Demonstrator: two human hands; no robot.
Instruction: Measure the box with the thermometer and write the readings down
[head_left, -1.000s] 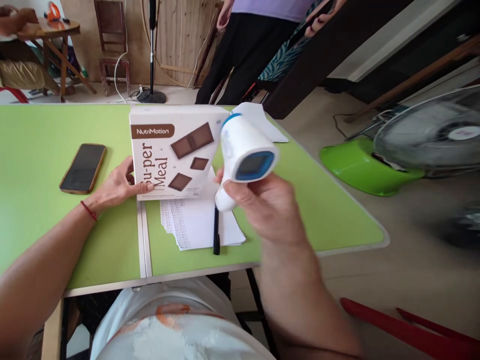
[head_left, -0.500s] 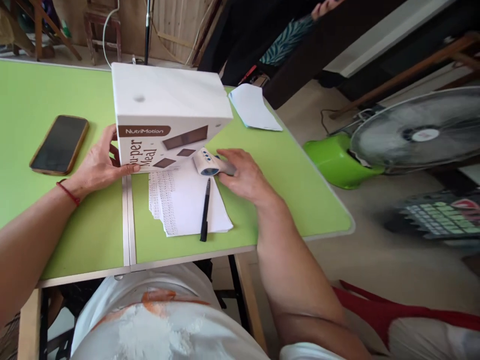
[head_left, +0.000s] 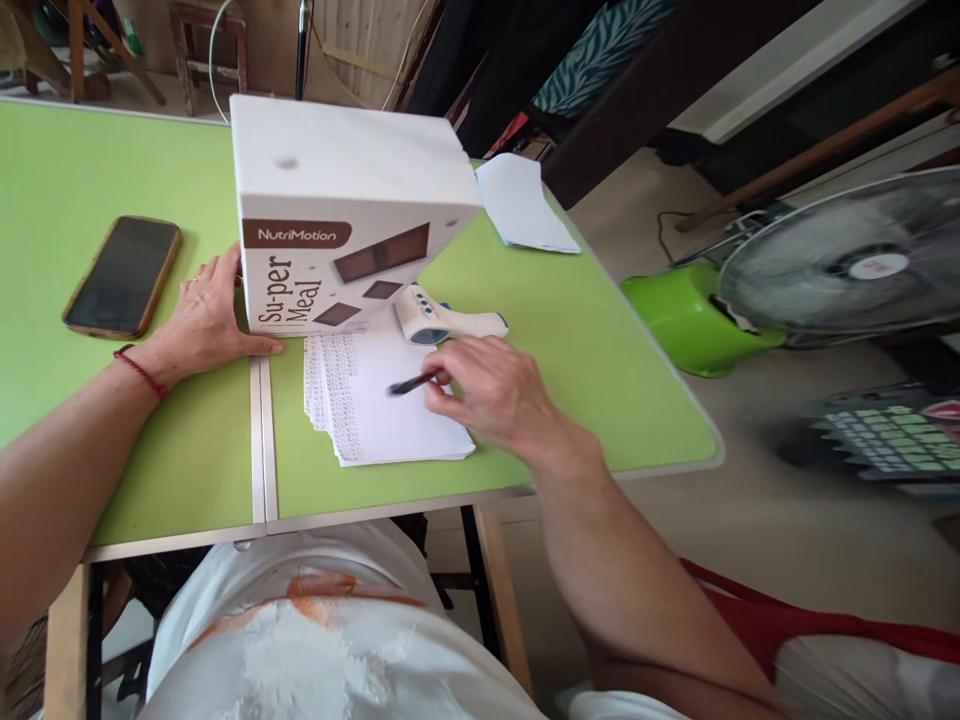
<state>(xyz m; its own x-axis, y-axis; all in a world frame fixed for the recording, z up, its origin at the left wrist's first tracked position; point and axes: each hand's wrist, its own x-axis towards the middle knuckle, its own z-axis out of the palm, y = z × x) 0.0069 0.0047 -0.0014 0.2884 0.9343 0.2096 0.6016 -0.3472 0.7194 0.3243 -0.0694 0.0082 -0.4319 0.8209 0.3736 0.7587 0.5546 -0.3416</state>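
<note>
From the head view, expect a light, stiff, probably smooth pen (head_left: 409, 384), pinched by the right hand (head_left: 491, 388) over the paper stack (head_left: 405, 425), best held around its barrel, with the left hand (head_left: 202, 322) spread loosely against the box (head_left: 360, 215).

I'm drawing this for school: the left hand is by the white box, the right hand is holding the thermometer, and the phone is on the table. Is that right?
Not quite: in the head view, the right hand holds the black pen; the thermometer lies beyond that hand. The left hand is by the white box, and the phone is on the table.
</note>
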